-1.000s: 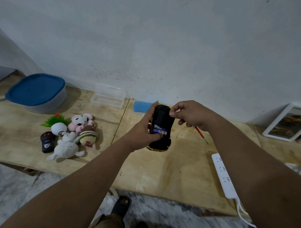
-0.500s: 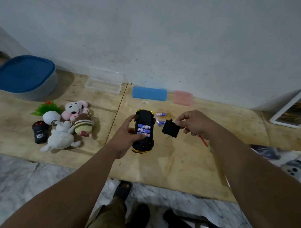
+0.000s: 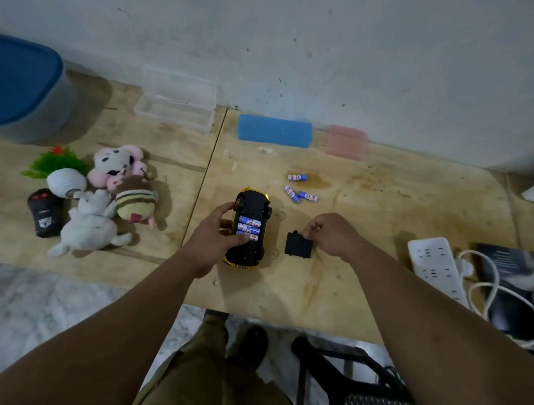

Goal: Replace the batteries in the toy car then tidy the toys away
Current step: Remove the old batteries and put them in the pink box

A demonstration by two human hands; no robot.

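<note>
Black-and-yellow plastic toy car point(image 3: 250, 229) is flipped belly-up on the plywood desk point(image 3: 362, 284), about mid-depth, just right of the seam between the two boards. Long axis runs front edge to wall, tilted slightly right at the far end; can't tell which end is the nose. Battery bay is open, three blue-and-white cells in it lying crosswise to the car. My left hand point(image 3: 211, 241) wraps the car's left side, thumb at the far wheel, fingers curled over the bay and touching the nearest cell. My right hand point(image 3: 331, 235) is to the car's right, apart from it, fingertips pinching the far corner of the flat black battery cover point(image 3: 298, 245), which sits on or just over the desk; contact with the surface unclear. Three loose blue-and-white batteries point(image 3: 301, 191) lie beyond the cover, toward the wall. At the wall edge: blue rectangular box point(image 3: 274, 131), pink translucent box point(image 3: 347, 142), clear plastic case point(image 3: 176, 103). Pile of plush toys point(image 3: 108, 203) plus black remote point(image 3: 44, 212) on the left board. White power strip point(image 3: 436, 265) near the right edge.
</note>
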